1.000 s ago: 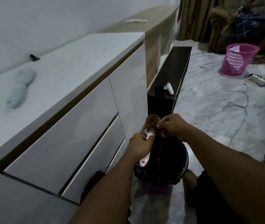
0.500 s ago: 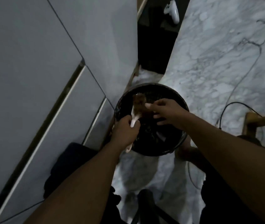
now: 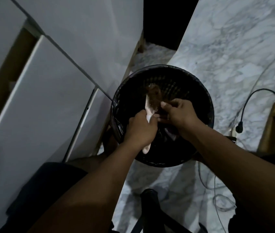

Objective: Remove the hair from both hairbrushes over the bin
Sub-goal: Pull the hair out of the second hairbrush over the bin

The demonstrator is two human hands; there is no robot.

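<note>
White marble floor (image 3: 225, 52) fills the right side, grey veins running through it, and tall white cabinet fronts (image 3: 52, 81) take the left. Between them sits the round black bin (image 3: 205, 101), lined with a dark bag, standing on the floor just beside the cabinet. Both bare forearms reach in from below and meet right over its mouth. The left hand (image 3: 140, 130) is wrapped tight round the pale handle of the hairbrush (image 3: 148, 106), the handle's tip poking out beneath the fist, the brush head pointing up and away over the bin. That head is matted with a clump of brown hair (image 3: 153, 96). The right hand (image 3: 178, 113) is in close, thumb and fingers pinched together at the lower edge of the hair; how much it has caught is hard to tell in the dim light. A black cable (image 3: 251, 98) loops across the floor off to the right.
</note>
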